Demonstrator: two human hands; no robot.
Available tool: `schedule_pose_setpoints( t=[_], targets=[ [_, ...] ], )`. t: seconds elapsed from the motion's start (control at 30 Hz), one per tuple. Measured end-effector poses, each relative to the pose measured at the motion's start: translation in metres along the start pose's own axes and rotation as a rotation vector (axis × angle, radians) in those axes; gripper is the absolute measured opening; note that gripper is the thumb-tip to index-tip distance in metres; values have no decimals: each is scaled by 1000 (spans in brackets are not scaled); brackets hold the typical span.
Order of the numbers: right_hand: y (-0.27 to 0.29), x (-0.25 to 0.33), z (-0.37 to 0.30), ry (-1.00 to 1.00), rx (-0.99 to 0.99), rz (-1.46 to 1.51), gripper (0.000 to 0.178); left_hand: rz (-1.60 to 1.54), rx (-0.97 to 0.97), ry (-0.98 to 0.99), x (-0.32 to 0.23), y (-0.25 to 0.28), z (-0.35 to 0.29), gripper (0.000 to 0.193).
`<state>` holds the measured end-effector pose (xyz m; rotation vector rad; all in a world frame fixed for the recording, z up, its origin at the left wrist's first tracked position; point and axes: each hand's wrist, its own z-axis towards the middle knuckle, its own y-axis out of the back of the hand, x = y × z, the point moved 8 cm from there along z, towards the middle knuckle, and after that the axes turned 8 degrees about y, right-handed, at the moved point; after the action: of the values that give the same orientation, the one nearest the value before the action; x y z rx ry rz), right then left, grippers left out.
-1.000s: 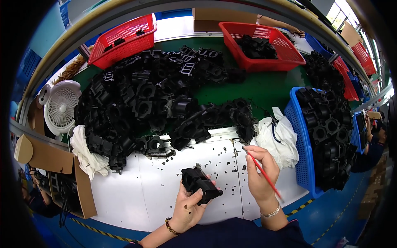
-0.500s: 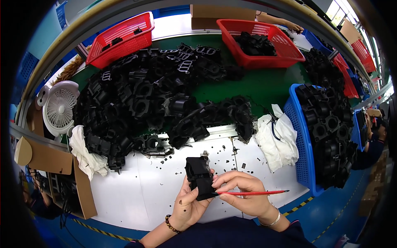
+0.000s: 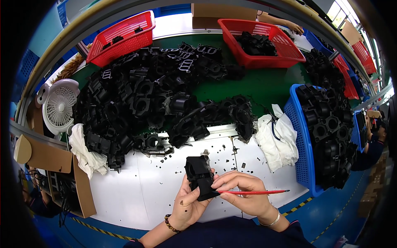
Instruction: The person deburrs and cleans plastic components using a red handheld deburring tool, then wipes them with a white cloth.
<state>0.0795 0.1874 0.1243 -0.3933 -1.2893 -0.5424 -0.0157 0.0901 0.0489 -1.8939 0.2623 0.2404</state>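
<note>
My left hand (image 3: 189, 208) is closed round a black moulded plastic part (image 3: 199, 175), held tilted above the white worktop (image 3: 120, 196). In my right hand (image 3: 247, 194) a slim red pen-shaped tool (image 3: 260, 192) is pinched between thumb and fingers. Its dark left tip meets the lower right side of the part; the exact contact is too small to make out. The tool's other end points right. Small black scraps (image 3: 243, 165) lie on the worktop beyond my hands.
A large heap of black plastic parts (image 3: 142, 97) covers the green surface ahead. Red baskets (image 3: 264, 62) stand behind it; a blue basket (image 3: 304, 144) full of parts is at right. White cloths (image 3: 277, 138), a fan (image 3: 61, 106) and a cardboard box (image 3: 84, 190) flank the worktop. Another person's hand (image 3: 294, 28) shows far back.
Almost nothing differs. The black part has tilted very slightly in my left hand, and the tool stays against it.
</note>
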Motion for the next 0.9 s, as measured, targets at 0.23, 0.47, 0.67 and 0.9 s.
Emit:
schedule_pose_setpoints(
  t=[0.23,0.47,0.67,0.9],
  targets=[
    [0,0,0,3,11,5,11,-10,-16,2,0,0,0,57],
    [0,4,0,-1,12,0,11,2,-15,10,0,-1,0,57],
    [-17,31,0,404,22,-503,25,55,-59,-38,-5,0,-1,57],
    [-2,35,4,567,-185,-697,24,10,13,37,1,-3,-3,56]
  ],
)
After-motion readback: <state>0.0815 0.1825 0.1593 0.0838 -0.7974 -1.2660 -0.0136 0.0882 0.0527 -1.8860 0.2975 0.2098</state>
